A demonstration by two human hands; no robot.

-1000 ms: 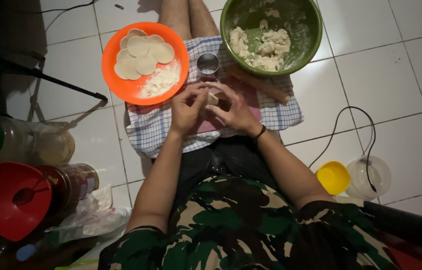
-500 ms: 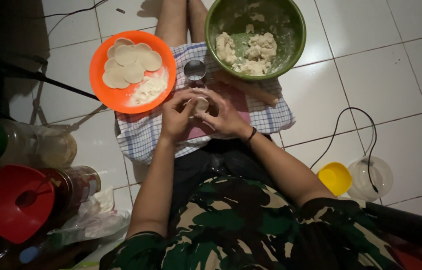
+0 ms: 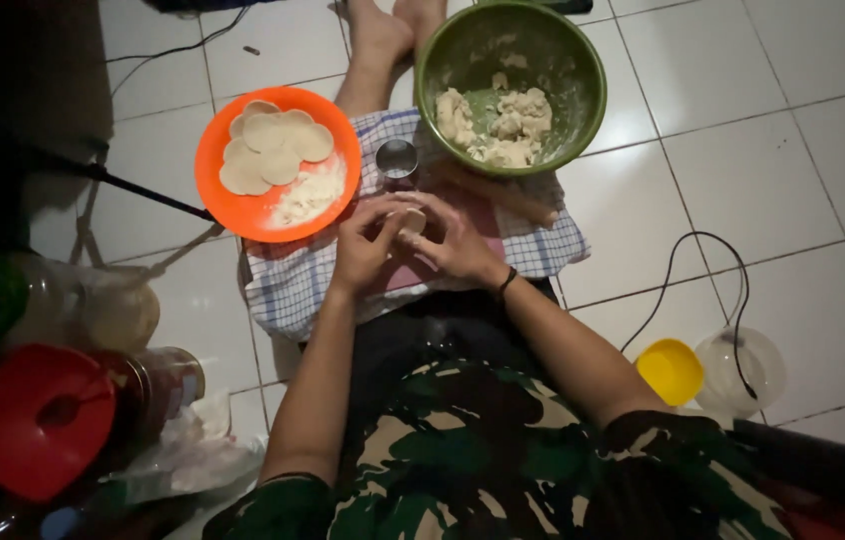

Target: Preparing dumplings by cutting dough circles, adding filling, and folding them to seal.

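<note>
We sat on the tiled floor with the checked cloth (image 3: pixel 293 285) spread over our lap, and both hands were busy at its middle. Our left hand (image 3: pixel 368 240) curled its fingers around a small dough piece (image 3: pixel 412 220), and our right hand (image 3: pixel 458 245) closed in from the other side, fingertips touching the same pale lump. Both hands gripped it together, pressing it between them; how flat it had got we could not tell, since the fingers hid most of it.

Far left of the hands lay the orange plate (image 3: pixel 243 215), and on it we counted a handful of flat dough rounds (image 3: pixel 273 145) overlapping one another, with a heap of white flour (image 3: pixel 311 195) at the plate's near right edge. So several pieces were finished by our reckoning. Far right sat the green bowl (image 3: pixel 583 110), and a good mass of raw dough (image 3: pixel 498 125) was left in it, so we judged the work well short of done, perhaps not even at the halfway mark.

Just beyond our fingers stood a small metal cup (image 3: pixel 397 160), mouth up, between plate and bowl. A wooden rolling pin (image 3: pixel 503 195) lay on the cloth just beside the bowl's near edge, untouched.
</note>
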